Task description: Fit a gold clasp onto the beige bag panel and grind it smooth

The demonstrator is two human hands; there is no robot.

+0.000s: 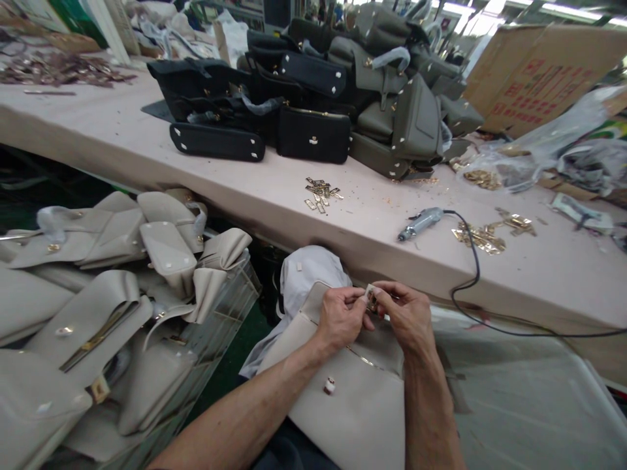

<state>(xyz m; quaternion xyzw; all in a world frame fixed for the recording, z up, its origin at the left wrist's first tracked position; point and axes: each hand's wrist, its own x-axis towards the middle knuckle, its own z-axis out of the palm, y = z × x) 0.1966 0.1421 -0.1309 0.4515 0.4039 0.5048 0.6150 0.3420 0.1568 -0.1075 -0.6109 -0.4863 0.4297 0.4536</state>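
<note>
Small gold clasp [371, 298], pinched between the fingertips of both hands just above the top edge of the cream handbag [353, 391]. Left hand [340, 318] curled nearly closed, thumb and forefinger gripping the near side of the clasp; right hand [406, 314] likewise curled, fingertips meeting the same piece from the other side. Bag resting below and under both wrists, flap side up, one small square fitting [329, 385] already fixed on its front panel just below the left wrist. Clasp apparently not yet seated on the bag, so by the look of it fitting under way rather than finished; hard to tell whether any screw is in. Electric screwdriver [420, 223] lying untouched on the pink worktable [147, 150], beyond the right hand, cord trailing off toward the right. Loose gold plates [321, 192] scattered beyond the left hand, more gold hardware [482, 236] past the screwdriver. Far beyond both hands, a heap of black handbags [255, 111] and grey-green handbags [406, 111], hardware visible on several. Well to the left of the left hand, a clear-walled bin [230, 307] piled to overflowing with cream handbags [122, 287], some showing gold fittings, others unclear. Cardboard box [543, 72] far off beyond the right hand, contents not visible.
</note>
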